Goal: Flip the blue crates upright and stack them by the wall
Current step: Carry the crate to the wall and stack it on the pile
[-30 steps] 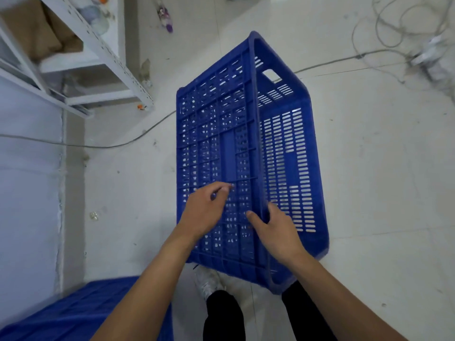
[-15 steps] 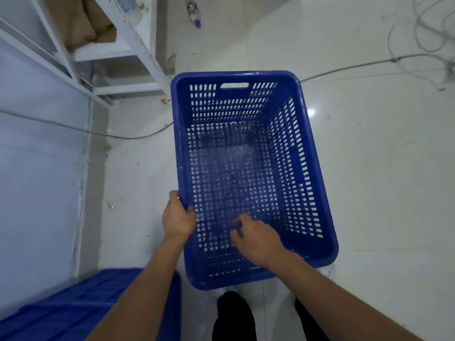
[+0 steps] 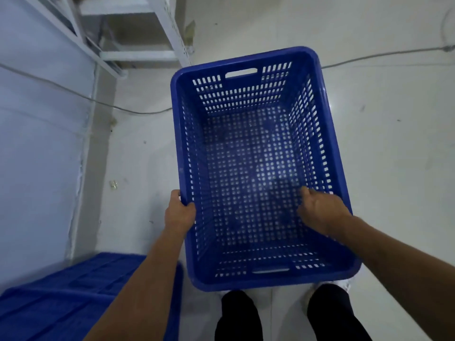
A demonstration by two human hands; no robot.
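Swung level since a second ago, the upright blue crate (image 3: pixel 246 168) hangs above the floor (image 3: pixel 394 168) with the left hand (image 3: pixel 181 212) clamped on its left rim and the right hand (image 3: pixel 320 210) inside by its right wall, grip indiscernible.

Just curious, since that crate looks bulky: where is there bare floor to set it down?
The widest free floor is right of the held crate. A narrower strip runs left of it along the wall, between the cable and the second crate. It is crowded around the shelf legs and in the near left corner.
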